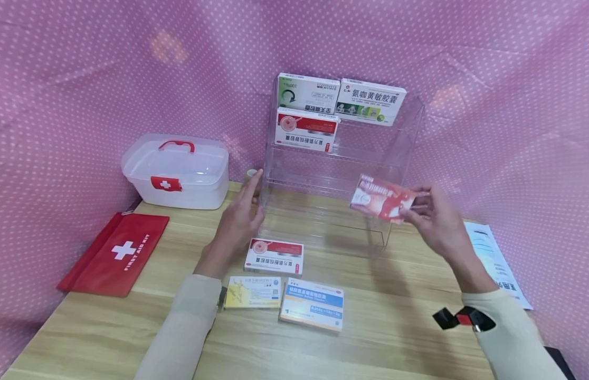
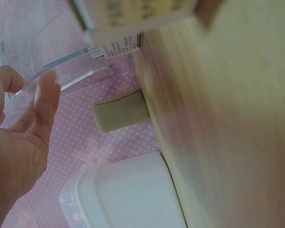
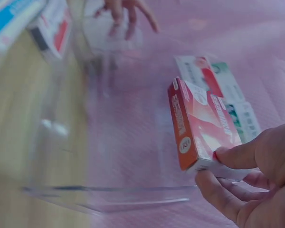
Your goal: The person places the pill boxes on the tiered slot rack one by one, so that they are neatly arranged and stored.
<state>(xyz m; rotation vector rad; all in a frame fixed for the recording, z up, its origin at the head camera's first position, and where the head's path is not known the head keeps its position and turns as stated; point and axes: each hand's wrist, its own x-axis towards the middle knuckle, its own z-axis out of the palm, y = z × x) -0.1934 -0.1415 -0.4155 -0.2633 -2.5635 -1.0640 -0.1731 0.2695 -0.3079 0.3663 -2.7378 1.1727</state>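
My right hand (image 1: 434,221) pinches a red and pink medicine box (image 1: 382,198) by its end, in front of the clear tiered display shelf (image 1: 323,227). In the right wrist view the thumb lies on the held box's printed face (image 3: 206,114) and fingers are beneath it. My left hand (image 1: 239,216) touches the shelf's left side with fairly straight fingers. Upper tiers carry a green and white box (image 1: 307,94), a white capsule box (image 1: 369,103) and a red and white box (image 1: 306,131). Another red and white box (image 1: 274,257) lies on the table before the shelf.
A yellow and white box (image 1: 253,292) and a blue and white box (image 1: 312,305) lie nearer me. Left stand a clear first-aid case (image 1: 180,182) and a red pouch (image 1: 116,256). A tan bandage roll (image 2: 121,110) stands behind my left hand. A printed packet (image 1: 496,258) lies right.
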